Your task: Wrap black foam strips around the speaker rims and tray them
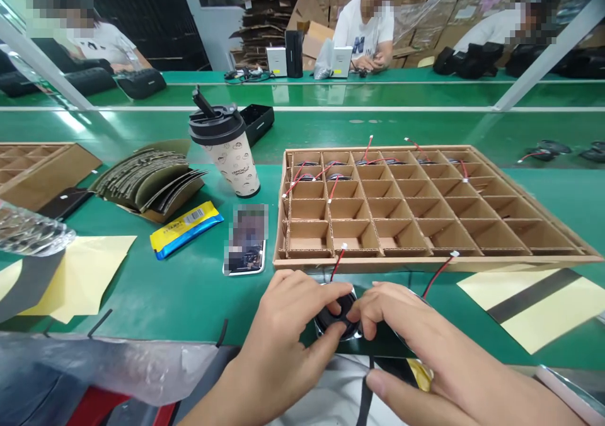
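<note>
Two bare hands meet at the near edge of a green table (165,287). The left hand (283,334) and right hand (425,350) both grip a black speaker (336,319), a small round part, with fingers curled closely around its rim. It rests on the table, between the hands. Its red wire (337,263) (tipped with a white plug) rises toward a cardboard tray (387,262) of square compartments just beyond. Some far-row cells hold similar wired parts. A phone (244,249), a yellow packet (186,227) and a lidded cup (229,152) sit to the left.
</note>
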`<act>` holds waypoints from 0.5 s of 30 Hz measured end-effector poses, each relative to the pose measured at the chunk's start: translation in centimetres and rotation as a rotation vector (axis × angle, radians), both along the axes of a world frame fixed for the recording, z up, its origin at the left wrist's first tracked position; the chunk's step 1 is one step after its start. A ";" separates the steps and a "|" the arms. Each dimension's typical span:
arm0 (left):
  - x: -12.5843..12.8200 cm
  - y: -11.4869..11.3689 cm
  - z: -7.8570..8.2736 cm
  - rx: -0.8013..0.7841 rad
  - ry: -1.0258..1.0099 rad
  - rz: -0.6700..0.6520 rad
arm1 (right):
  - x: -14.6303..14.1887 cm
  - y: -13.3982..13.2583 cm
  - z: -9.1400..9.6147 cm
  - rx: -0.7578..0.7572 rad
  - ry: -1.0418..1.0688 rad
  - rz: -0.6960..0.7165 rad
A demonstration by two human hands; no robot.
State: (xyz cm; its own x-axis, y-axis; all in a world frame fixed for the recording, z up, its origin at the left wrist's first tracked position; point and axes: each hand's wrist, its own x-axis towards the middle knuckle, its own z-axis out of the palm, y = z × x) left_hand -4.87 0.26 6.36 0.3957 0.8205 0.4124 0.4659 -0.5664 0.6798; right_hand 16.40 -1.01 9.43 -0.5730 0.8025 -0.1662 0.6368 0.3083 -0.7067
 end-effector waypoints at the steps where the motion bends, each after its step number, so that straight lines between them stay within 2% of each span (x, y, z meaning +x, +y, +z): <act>1: 0.1 0.1 0.2 0.010 0.007 -0.010 | 0.0 0.0 0.1 -0.071 -0.006 0.004; 4: 0.6 0.2 0.7 -0.015 0.049 -0.030 | -0.1 0.1 0.4 -0.160 -0.009 0.014; 9: 1.3 0.1 1.0 -0.101 0.132 -0.092 | -0.7 0.4 0.9 -0.146 -0.028 0.008; 15: 1.5 -0.1 0.5 0.024 0.114 -0.007 | -0.2 -0.2 1.4 -0.075 0.037 -0.017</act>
State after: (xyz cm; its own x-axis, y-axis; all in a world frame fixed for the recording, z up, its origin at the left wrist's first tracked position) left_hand -3.39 0.17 6.88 0.4470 0.8080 0.3839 0.5353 -0.5854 0.6089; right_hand 16.17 -1.18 10.85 -0.5664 0.7982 -0.2052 0.6146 0.2433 -0.7504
